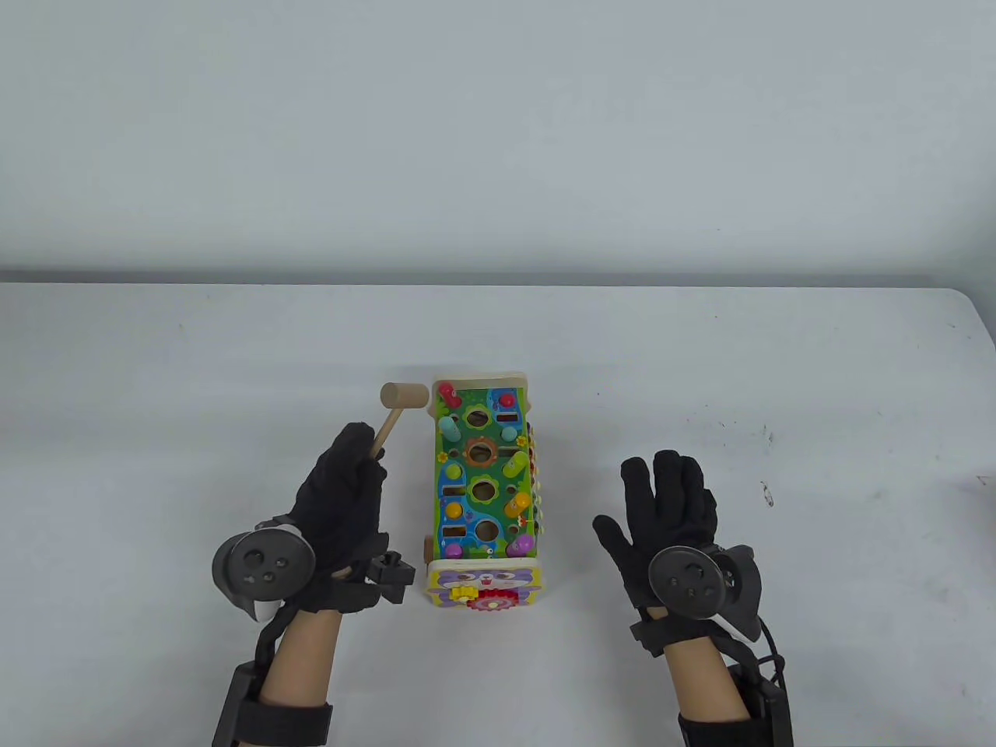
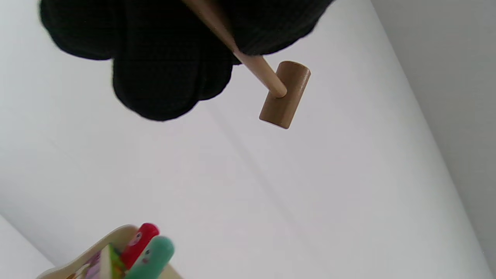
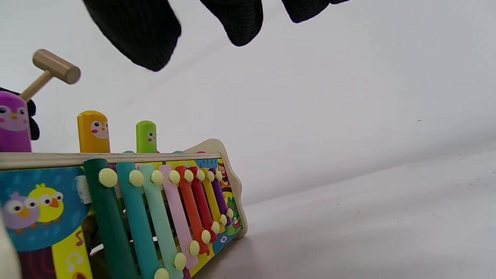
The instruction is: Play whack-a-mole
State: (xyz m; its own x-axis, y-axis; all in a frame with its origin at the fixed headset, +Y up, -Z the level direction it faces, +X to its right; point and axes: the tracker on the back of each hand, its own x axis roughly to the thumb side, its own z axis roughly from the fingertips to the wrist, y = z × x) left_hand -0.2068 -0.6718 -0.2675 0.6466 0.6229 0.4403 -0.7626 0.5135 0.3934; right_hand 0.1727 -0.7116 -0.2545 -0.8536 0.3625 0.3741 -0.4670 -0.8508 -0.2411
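Observation:
A colourful wooden whack-a-mole toy (image 1: 484, 482) stands in the middle of the table, with several coloured pegs sticking up from its green top. My left hand (image 1: 342, 506) grips the handle of a small wooden hammer (image 1: 403, 397), whose head hangs above the table just left of the toy's far end. The hammer also shows in the left wrist view (image 2: 285, 95) and the right wrist view (image 3: 56, 66). My right hand (image 1: 669, 506) lies open and flat on the table to the right of the toy, touching nothing. The purple (image 3: 14, 121), orange (image 3: 93, 131) and green (image 3: 146, 135) pegs stand up.
A xylophone (image 3: 170, 209) of coloured bars runs along the toy's right side. A gear panel (image 1: 484, 587) faces me at the toy's near end. The white table (image 1: 700, 373) ends at a far edge against a pale wall.

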